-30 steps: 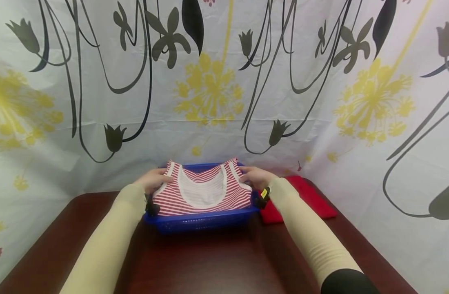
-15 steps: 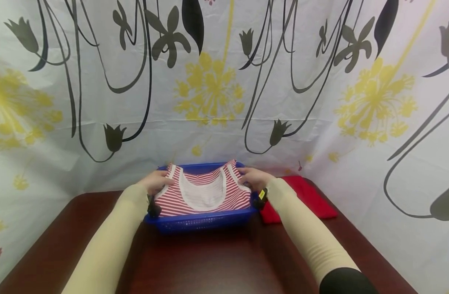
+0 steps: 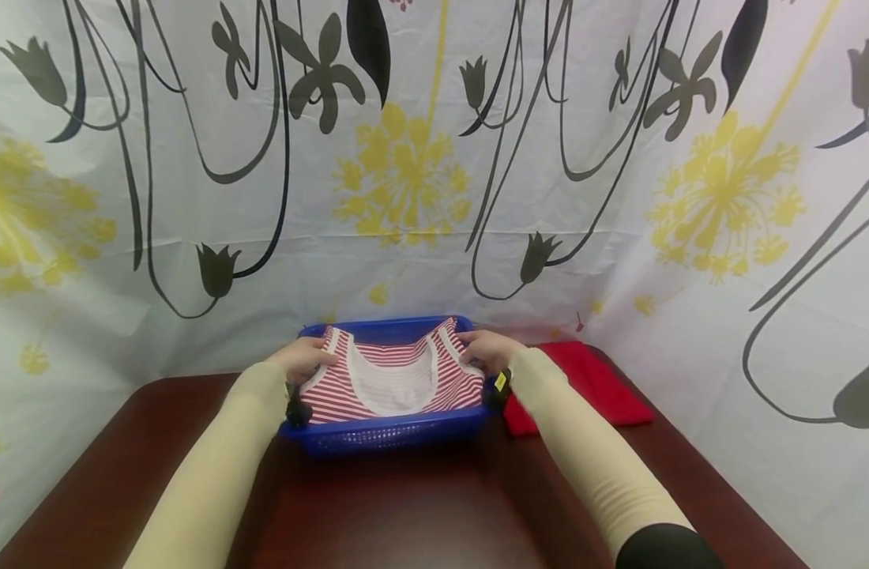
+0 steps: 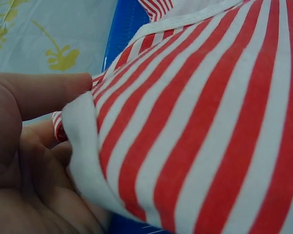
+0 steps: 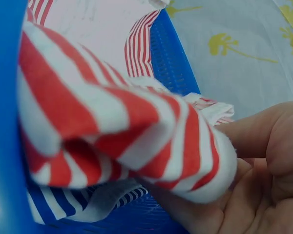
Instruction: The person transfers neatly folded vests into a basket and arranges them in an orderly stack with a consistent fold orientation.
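Observation:
A red-and-white striped tank top (image 3: 395, 379) with white trim lies spread across the blue plastic basket (image 3: 392, 438). At its left shoulder strap my left hand (image 3: 301, 357) pinches the cloth; in the left wrist view thumb and fingers hold the white armhole edge. My right hand (image 3: 490, 350) grips the other strap the same way, and the right wrist view shows the striped fabric (image 5: 185, 141) bunched by those fingers. Below it in the basket, a blue-and-white striped cloth (image 5: 63, 202) is partly visible, the rest hidden.
A folded red cloth (image 3: 598, 383) lies on the dark wooden table (image 3: 399, 514) right of the basket, partly behind my right forearm. Behind the table hangs a white sheet (image 3: 406, 276) with flower prints.
Both hands have lowered the tank top's straps slightly toward the basket, and more of the basket's back rim shows. The grip of both hands stays the same.

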A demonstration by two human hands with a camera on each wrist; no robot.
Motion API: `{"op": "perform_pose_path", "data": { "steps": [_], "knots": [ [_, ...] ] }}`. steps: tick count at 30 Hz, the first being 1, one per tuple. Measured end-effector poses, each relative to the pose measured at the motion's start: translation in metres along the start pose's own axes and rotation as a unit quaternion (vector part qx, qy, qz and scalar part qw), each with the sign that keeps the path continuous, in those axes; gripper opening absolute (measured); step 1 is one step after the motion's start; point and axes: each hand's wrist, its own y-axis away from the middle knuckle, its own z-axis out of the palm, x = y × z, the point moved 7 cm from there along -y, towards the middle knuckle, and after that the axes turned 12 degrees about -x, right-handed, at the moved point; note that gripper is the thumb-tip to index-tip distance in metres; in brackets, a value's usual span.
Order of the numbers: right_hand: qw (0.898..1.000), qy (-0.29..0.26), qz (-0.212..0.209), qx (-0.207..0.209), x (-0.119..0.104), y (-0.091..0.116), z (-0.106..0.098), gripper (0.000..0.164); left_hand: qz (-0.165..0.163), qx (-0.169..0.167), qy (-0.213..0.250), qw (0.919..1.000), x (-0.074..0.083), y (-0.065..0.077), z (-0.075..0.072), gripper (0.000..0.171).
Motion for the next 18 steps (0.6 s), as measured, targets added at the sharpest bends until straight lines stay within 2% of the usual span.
{"op": "perform_pose_path", "data": {
  "steps": [4,9,13,18],
  "knots": [
    [1.0,0.0,0.007,0.003,0.0034,-0.0033,0.0,0.07,-0.003,-0.007,0.001,1.0,-0.0016,-0.0014,0.0027,0.066],
    [1.0,0.016,0.004,0.01,0.003,-0.0034,0.0001,0.069,0.013,-0.014,0.013,0.9997,0.0021,-0.0004,0.0067,0.062],
    [1.0,0.025,-0.003,0.017,-0.0001,-0.003,0.001,0.07,0.011,-0.007,-0.005,0.9999,0.0036,0.0022,0.0055,0.063],
    [0.999,0.026,-0.007,0.024,-0.0034,-0.0014,0.0025,0.07,0.016,-0.004,-0.001,0.9999,0.0037,-0.0013,0.0044,0.059]
  ]
}}
